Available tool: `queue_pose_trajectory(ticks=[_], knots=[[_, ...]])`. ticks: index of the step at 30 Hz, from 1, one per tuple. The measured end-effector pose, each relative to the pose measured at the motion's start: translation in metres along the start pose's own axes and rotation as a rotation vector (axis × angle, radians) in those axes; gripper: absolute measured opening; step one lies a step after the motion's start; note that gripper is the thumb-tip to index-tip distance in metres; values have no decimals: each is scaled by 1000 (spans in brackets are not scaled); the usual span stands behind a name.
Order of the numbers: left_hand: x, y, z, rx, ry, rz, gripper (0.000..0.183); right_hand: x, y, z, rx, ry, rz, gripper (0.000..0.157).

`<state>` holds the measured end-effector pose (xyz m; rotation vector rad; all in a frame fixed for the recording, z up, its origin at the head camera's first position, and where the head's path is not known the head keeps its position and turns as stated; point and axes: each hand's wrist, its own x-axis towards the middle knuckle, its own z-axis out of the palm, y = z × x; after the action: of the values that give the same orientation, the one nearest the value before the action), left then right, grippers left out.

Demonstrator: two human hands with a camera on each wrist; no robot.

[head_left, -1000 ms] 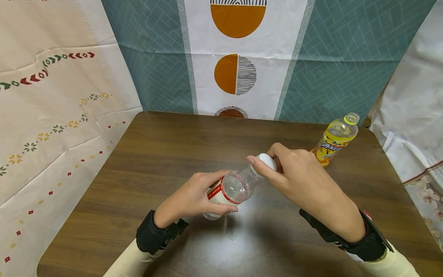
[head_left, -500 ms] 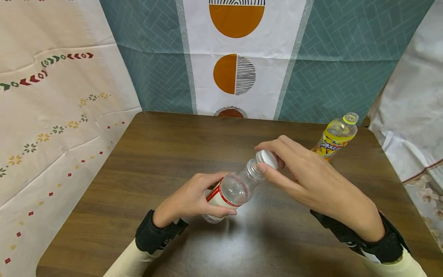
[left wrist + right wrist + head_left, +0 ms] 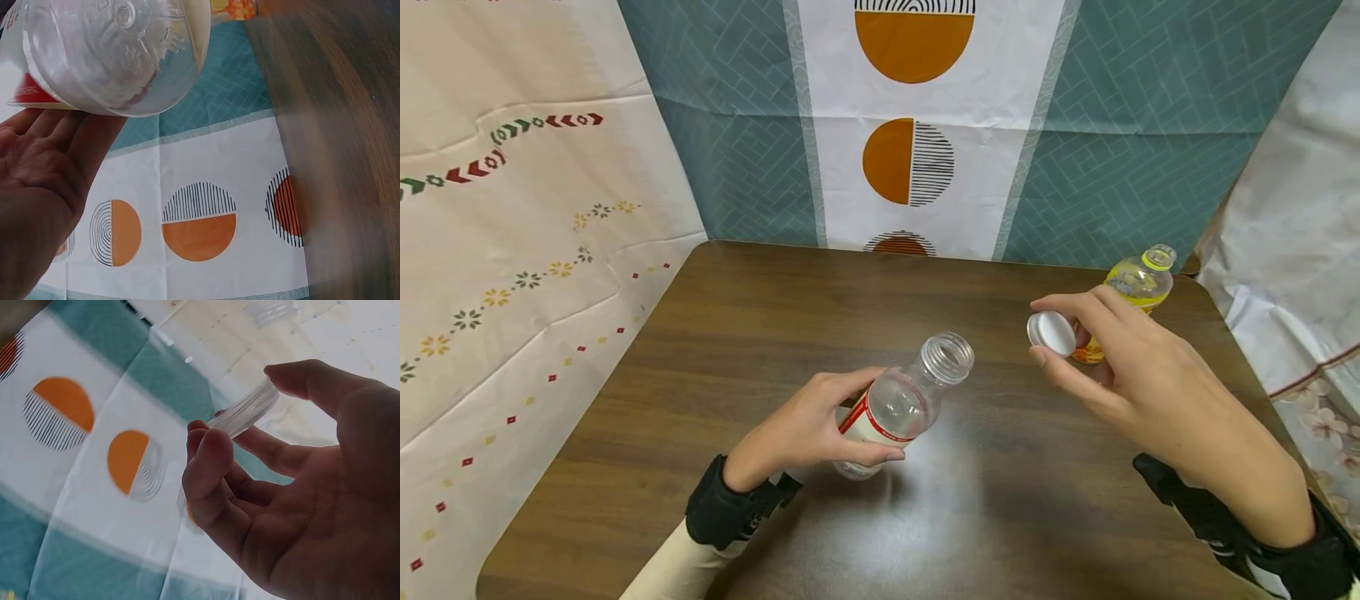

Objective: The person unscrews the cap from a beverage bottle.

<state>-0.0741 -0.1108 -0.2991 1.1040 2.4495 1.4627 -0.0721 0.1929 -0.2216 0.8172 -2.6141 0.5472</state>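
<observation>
My left hand (image 3: pixel 808 429) grips a clear plastic bottle (image 3: pixel 901 406) round its red-and-white label. The bottle leans to the right, and its bare threaded mouth faces up and right. In the left wrist view the clear bottom of the bottle (image 3: pixel 119 56) shows above the fingers. Off to the right, my right hand (image 3: pixel 1150 392) pinches a white screw cap (image 3: pixel 1051 333) between thumb and fingertips, apart from the bottle. The cap's ribbed edge (image 3: pixel 247 411) shows in the right wrist view.
Behind my right hand stands an uncapped bottle (image 3: pixel 1142 279) with a yellow label and orange drink, partly hidden. Both bottles are over a brown wooden table (image 3: pixel 760 308). Patterned cloths (image 3: pixel 752 150) hang at its back and sides.
The white cap has come off the clear bottle, and my right hand has carried it to the right. My left hand still holds the bottle, now shifted slightly left.
</observation>
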Motion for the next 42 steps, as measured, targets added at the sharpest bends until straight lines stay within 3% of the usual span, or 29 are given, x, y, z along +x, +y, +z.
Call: queue_pose_trajectory(ticks=[5,13,21,29,34,42], knots=[[0,-1,-1,-7,-2,-5,58,-10,18,-1,-34,-5,57,35],[1,-1,-2,-12,6,-12,61,-26,47,-4,-70,26,77,42],[2,-2,-2,-11,29,10,61,-47,81,-4,-110,6,182,41],[0,-25,3,-9,32,-5,63,-66,121,5,-141,13,210,35],[0,-34,5,-25,34,3,63,-76,144,8,-164,-27,257,37],[2,-35,7,-30,48,23,63,-82,172,18,-169,-115,356,39]])
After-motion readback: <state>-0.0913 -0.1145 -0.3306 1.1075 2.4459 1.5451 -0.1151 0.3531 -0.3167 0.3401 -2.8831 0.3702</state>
